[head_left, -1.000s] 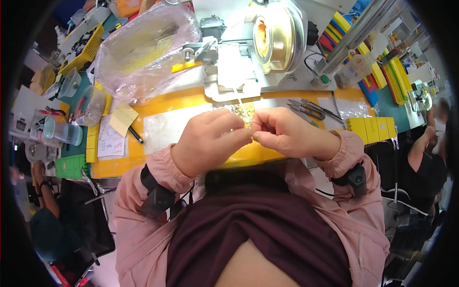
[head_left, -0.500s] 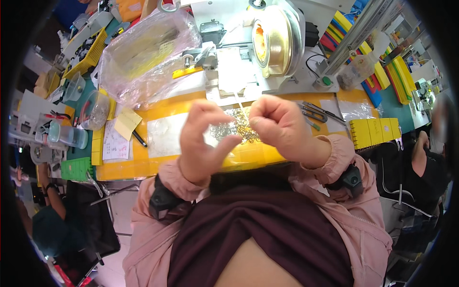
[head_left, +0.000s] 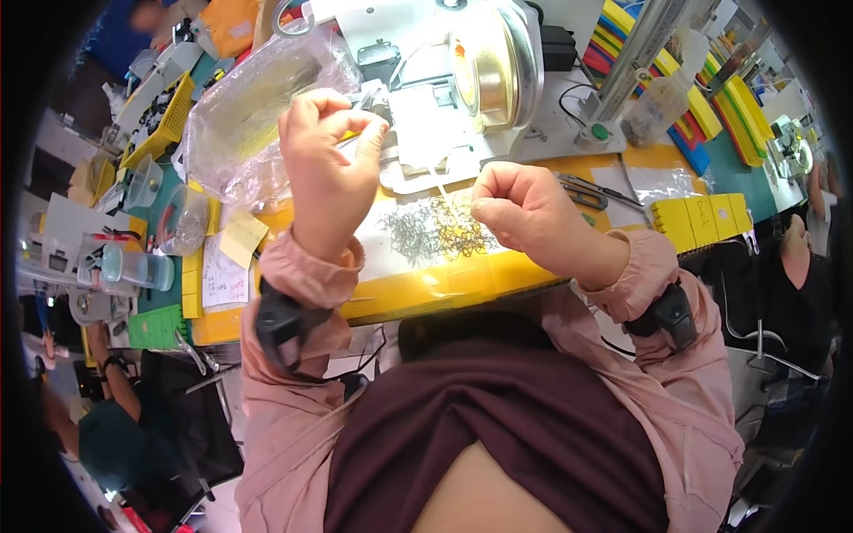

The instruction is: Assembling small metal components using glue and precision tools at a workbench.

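Note:
My left hand (head_left: 327, 178) is raised at the left of the white bench machine (head_left: 555, 84), thumb and forefinger brought together near its front fitting. Anything between those fingertips is too small to make out. Lower and to the right, my right hand (head_left: 529, 209) is closed with its fingers curled in, beside a heap of small parts. Whatever it may grip is hidden. The heap has silvery pieces (head_left: 410, 235) on its left and brass-coloured pieces (head_left: 464, 238) on its right, lying on the table. A large gold-toned reel (head_left: 487, 75) is mounted on the machine.
A plastic-wrapped tray (head_left: 240, 124) stands to the left of the machine. Near the right hand lie a cutter (head_left: 582, 191) and a green button box (head_left: 599, 133). A yellow block (head_left: 700, 218) edges the table's right. Clear tubs (head_left: 182, 222) stand left; other people sit on both sides.
My left hand has gone up and left, from above the parts to beside the machine, its thumb and forefinger closing together. My right hand stays closed near the heap, slightly lower in the view.

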`<state>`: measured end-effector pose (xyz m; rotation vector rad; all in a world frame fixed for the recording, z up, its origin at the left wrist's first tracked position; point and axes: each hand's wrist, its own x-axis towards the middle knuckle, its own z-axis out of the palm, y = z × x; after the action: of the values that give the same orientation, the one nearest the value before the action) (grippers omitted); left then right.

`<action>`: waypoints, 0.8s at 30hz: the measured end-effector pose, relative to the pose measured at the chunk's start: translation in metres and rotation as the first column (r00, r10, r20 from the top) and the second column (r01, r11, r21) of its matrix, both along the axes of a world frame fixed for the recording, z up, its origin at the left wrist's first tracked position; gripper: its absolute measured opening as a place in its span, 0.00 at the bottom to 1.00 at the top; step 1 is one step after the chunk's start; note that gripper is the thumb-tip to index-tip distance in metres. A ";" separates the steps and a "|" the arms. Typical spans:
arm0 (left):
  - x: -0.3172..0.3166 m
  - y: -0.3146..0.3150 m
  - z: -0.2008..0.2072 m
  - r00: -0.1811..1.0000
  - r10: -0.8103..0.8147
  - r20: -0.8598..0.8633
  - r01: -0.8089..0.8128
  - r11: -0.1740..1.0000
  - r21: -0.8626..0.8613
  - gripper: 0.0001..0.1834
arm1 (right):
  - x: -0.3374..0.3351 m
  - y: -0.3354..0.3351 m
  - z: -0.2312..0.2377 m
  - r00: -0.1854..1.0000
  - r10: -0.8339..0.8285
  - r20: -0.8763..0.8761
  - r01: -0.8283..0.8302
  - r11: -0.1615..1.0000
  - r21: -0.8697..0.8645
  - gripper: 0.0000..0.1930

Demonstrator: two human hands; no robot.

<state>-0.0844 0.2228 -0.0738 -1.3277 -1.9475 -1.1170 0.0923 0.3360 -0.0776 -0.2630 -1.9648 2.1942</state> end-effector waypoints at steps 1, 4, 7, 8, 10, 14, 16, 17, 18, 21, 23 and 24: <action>0.001 -0.002 0.007 0.984 -0.096 0.147 0.090 0.995 0.051 0.05 | -0.001 0.000 0.000 1.000 -0.005 -0.002 0.005 1.000 -0.003 0.04; -0.003 0.010 0.028 0.800 -0.343 0.491 0.283 0.939 0.194 0.06 | -0.016 -0.001 -0.001 0.998 0.037 0.052 -0.038 0.999 0.024 0.04; -0.007 0.016 0.031 0.482 -0.590 0.648 0.383 0.807 0.450 0.06 | -0.045 -0.013 0.001 0.999 0.017 0.027 -0.017 0.999 0.036 0.05; -0.010 0.008 0.030 0.500 -0.551 0.668 0.397 0.832 0.388 0.06 | -0.054 -0.013 0.001 1.000 -0.019 -0.023 0.019 1.000 -0.009 0.06; 0.002 -0.005 0.025 0.481 -0.527 0.701 0.454 0.834 0.315 0.07 | -0.066 -0.009 -0.003 0.993 -0.105 -0.062 0.090 0.973 -0.212 0.08; 0.010 -0.031 0.016 0.221 -0.784 0.580 0.500 0.602 0.623 0.06 | -0.086 -0.017 0.010 0.927 -0.371 -0.050 0.332 0.877 -0.348 0.06; -0.007 -0.033 0.026 0.083 -0.875 0.478 0.379 0.471 0.797 0.10 | -0.101 -0.013 0.008 0.940 -0.335 -0.066 0.298 0.900 -0.317 0.06; -0.014 -0.032 0.034 -0.012 -0.884 0.467 0.276 0.445 0.852 0.11 | -0.107 -0.008 0.007 0.946 -0.315 -0.082 0.281 0.918 -0.281 0.06; -0.028 -0.030 0.035 0.013 -0.895 0.445 0.281 0.431 0.858 0.11 | -0.108 -0.002 0.008 0.962 -0.263 -0.076 0.231 0.929 -0.288 0.07; -0.073 -0.036 0.029 0.159 -0.886 0.435 0.232 0.462 0.856 0.09 | -0.114 -0.004 0.011 0.950 -0.310 0.031 0.291 0.849 -0.441 0.06; -0.084 -0.042 0.022 0.275 -0.853 0.443 0.174 0.497 0.850 0.07 | -0.113 -0.007 0.013 0.954 -0.301 0.015 0.278 0.859 -0.431 0.06; -0.087 -0.045 0.014 0.630 -0.540 0.558 0.141 0.786 0.602 0.07 | -0.114 -0.006 0.012 0.956 -0.294 0.008 0.269 0.865 -0.423 0.06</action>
<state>-0.1710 0.1782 -0.0597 -1.0677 -1.6301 -2.4661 -0.0215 0.3296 -0.0658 -0.5068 -1.3011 2.3650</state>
